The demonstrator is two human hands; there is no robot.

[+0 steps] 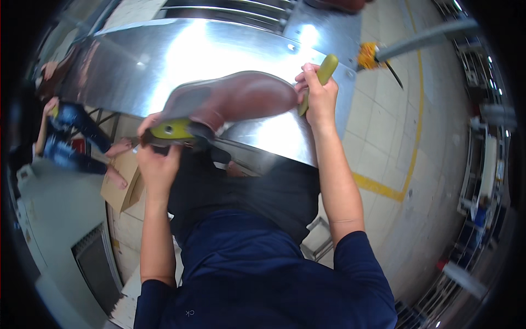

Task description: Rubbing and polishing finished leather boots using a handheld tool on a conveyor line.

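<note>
A brown leather boot with a dark side panel hangs over the steel table's near edge, blurred by motion. My left hand is closed round its left end, where a yellow-green block with a round hole, like a shoe last, shows at the opening. The boot's rounded toe points right, toward my right hand. Those fingers are closed on a long yellow-green handle-like piece, its lower end beside the toe. Whether it touches the toe I cannot tell.
The shiny steel table spans the space before me. A co-worker in jeans sits at the left, near a cardboard box and a grey-green cabinet. A grey pole with orange wrapping juts in at the right. Another brown shoe lies far off.
</note>
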